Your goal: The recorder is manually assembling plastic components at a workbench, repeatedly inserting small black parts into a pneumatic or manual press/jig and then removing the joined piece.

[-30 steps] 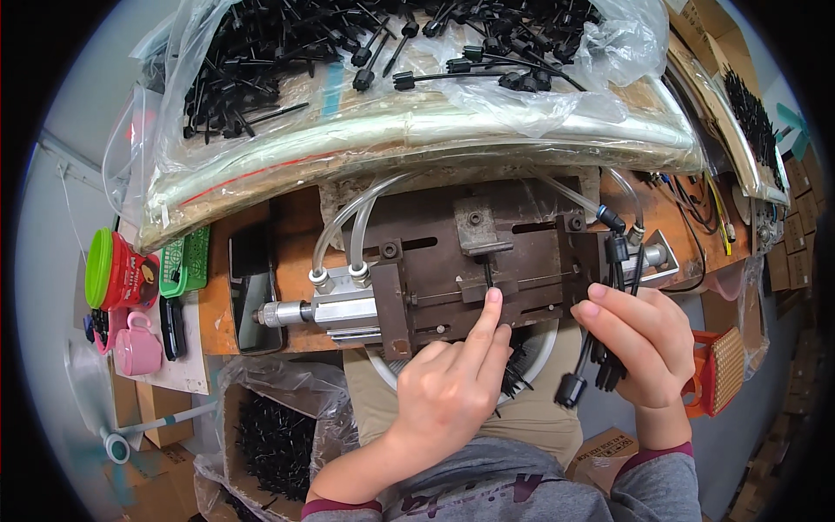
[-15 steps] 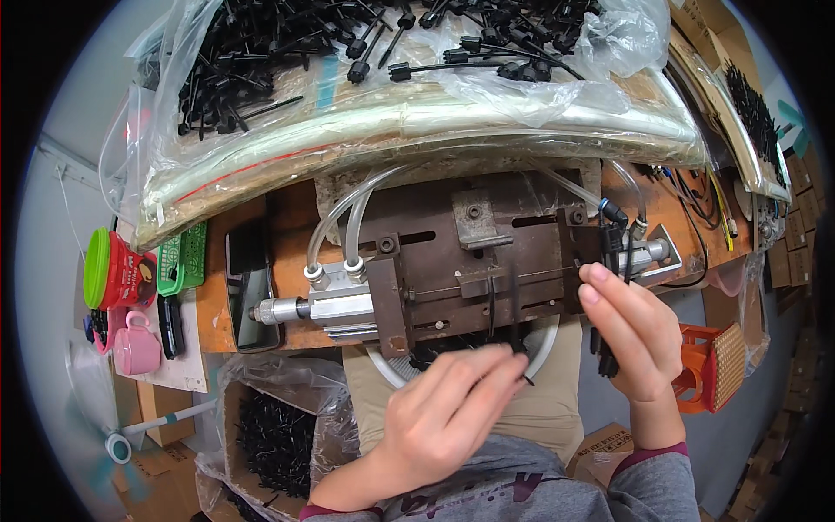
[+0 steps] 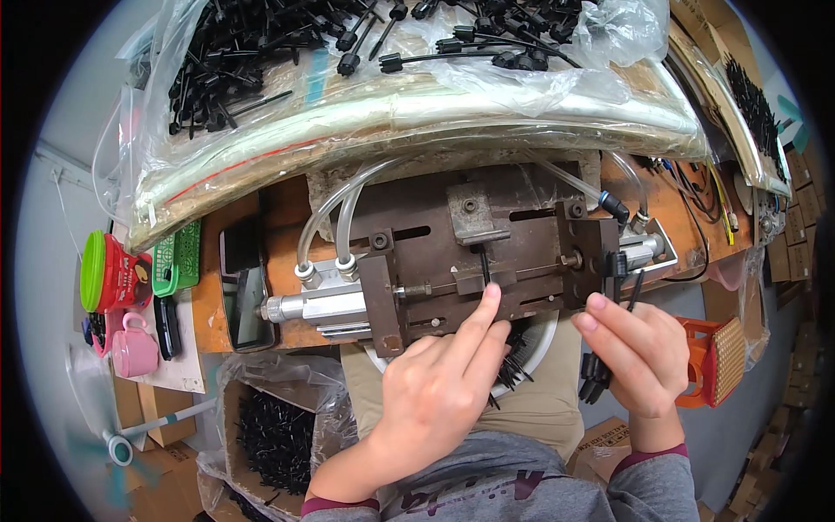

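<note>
My left hand (image 3: 444, 378) reaches to the middle of the brown metal fixture (image 3: 417, 191). Its index finger is stretched out, the tip touching a thin black rod (image 3: 485, 260) set at the fixture's small centre block; the other fingers bend inward, the thumb hidden. My right hand (image 3: 639, 352), to the right of the fixture, is closed around several black rods with ridged heads (image 3: 595, 376), which stick out above and below the fingers. Beneath the fixture, partly covered by my left hand, a white-rimmed bowl (image 3: 546, 352) on my lap holds more black pieces.
Silver air cylinders (image 3: 335, 297) with clear hoses (image 3: 344, 222) flank the fixture. Behind it, a plastic-covered tray (image 3: 417, 117) bears heaped black rods. A phone (image 3: 248, 304), green basket (image 3: 178, 257) and pink mug (image 3: 136, 346) are at left. A box of black pieces (image 3: 274, 444) stands lower left.
My left hand has moved up from above the bowl, and its index finger now extends to the rod at the centre block. My right hand has shifted slightly down, still gripping the rods.
</note>
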`<move>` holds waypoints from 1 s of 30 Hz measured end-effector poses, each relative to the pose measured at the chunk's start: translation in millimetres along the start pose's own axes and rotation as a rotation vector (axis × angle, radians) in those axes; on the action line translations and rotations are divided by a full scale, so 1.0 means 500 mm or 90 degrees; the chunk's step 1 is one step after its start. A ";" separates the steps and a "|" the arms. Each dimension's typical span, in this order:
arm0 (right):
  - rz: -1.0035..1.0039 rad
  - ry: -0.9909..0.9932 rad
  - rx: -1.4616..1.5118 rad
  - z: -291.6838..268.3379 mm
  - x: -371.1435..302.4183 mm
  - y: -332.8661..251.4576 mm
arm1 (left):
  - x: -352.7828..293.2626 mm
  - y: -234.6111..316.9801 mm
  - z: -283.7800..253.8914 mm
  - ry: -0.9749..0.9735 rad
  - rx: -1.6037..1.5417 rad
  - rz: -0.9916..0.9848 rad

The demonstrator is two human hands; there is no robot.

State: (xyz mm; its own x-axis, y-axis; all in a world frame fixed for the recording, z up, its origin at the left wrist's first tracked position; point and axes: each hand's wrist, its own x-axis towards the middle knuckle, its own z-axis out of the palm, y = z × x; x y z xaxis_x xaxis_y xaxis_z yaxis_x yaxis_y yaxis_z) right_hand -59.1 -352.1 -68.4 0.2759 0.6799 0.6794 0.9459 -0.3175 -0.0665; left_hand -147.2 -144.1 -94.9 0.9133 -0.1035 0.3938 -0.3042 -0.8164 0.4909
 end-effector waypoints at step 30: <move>0.260 0.079 0.242 0.009 -0.032 -0.028 | -0.024 0.010 0.008 0.046 -0.039 -0.006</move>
State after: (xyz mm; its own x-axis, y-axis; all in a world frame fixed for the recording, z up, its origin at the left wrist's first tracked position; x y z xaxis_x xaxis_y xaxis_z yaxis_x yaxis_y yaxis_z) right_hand -75.9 -355.9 -81.7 0.6318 0.4624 0.6221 0.7678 -0.2629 -0.5843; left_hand -158.6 -149.4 -100.4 0.8950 -0.0532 0.4429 -0.3138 -0.7807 0.5404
